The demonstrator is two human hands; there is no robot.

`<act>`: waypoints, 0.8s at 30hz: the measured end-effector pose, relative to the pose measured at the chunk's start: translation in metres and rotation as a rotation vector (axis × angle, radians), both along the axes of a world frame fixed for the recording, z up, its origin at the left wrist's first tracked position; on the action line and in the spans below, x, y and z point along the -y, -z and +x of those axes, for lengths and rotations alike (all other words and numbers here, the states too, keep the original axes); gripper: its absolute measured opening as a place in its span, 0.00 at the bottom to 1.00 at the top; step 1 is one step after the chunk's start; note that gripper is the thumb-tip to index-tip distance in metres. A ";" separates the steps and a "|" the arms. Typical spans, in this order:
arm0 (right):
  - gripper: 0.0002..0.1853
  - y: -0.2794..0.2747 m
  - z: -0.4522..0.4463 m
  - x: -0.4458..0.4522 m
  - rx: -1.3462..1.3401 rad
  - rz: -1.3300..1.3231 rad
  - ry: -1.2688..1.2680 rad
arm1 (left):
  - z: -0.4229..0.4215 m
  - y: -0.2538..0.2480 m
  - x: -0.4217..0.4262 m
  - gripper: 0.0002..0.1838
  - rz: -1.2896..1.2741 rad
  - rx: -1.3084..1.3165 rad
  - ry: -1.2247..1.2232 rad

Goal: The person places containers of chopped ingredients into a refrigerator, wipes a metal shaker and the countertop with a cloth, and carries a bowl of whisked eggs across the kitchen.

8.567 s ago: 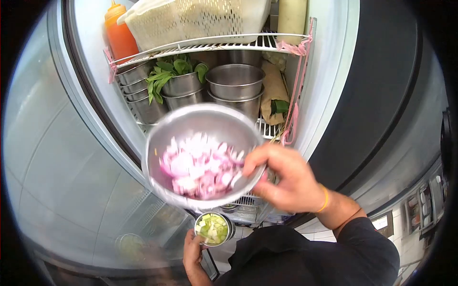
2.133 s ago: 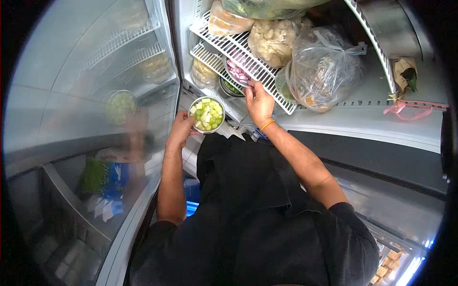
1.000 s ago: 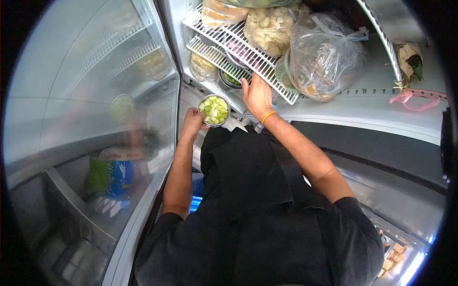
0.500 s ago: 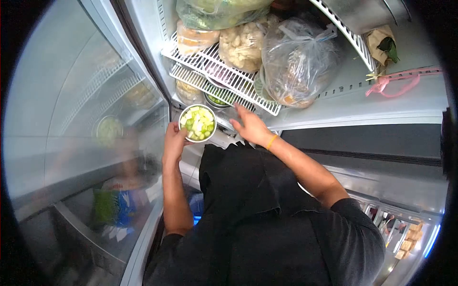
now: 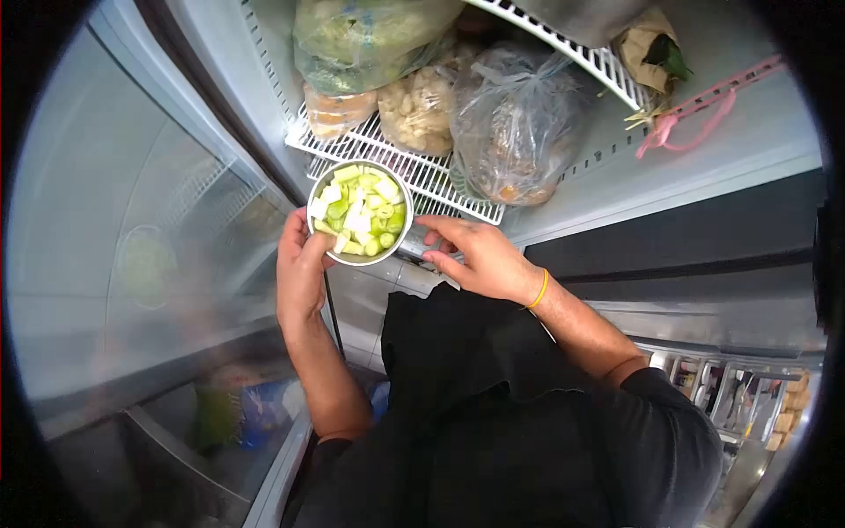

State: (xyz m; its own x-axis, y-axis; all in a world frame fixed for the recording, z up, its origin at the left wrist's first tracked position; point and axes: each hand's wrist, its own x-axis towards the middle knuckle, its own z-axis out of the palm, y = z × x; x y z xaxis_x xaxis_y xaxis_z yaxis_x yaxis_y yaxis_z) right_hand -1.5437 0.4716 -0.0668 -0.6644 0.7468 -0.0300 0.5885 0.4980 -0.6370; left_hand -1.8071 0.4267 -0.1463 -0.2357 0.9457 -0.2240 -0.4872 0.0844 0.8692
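A round metal bowl (image 5: 410, 204) full of chopped pale-green vegetable pieces (image 5: 359, 211) is held up in front of the fridge shelves. My left hand (image 5: 302, 268) grips it from the left, with the thumb over the rim and the other fingers mostly hidden at the side. At the bowl's right side is my right hand (image 5: 484, 257), fingers apart and slightly bent. Its index fingertip comes close to the rim; I cannot tell whether it touches. A yellow band (image 5: 540, 289) circles the right wrist.
White wire shelves (image 5: 352, 145) hold a bag of green vegetables (image 5: 365, 40), a bag of pale pieces (image 5: 418, 110) and a knotted clear bag (image 5: 515, 123). The glass door (image 5: 106, 202) stands open at left. Pink string (image 5: 695, 123) hangs on the right wall.
The bowl has risen nearer the camera and now covers part of the lower shelf. My right hand has moved down from the shelf edge to beside the bowl. The view has shifted slightly.
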 end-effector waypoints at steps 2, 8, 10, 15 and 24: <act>0.21 -0.017 -0.002 0.001 -0.037 0.082 -0.016 | 0.005 -0.015 -0.014 0.22 0.065 0.039 0.027; 0.22 -0.054 0.008 -0.003 -0.106 0.173 0.045 | 0.019 -0.087 -0.069 0.21 0.196 0.099 0.129; 0.22 -0.062 0.012 -0.004 -0.149 0.174 0.092 | 0.021 -0.111 -0.091 0.21 0.234 0.057 0.173; 0.24 -0.077 0.004 -0.020 -0.313 0.447 0.284 | 0.035 -0.140 -0.149 0.18 0.242 -0.047 0.264; 0.40 -0.080 -0.026 -0.102 -0.021 0.968 0.568 | 0.071 -0.158 -0.205 0.16 0.217 -0.167 0.235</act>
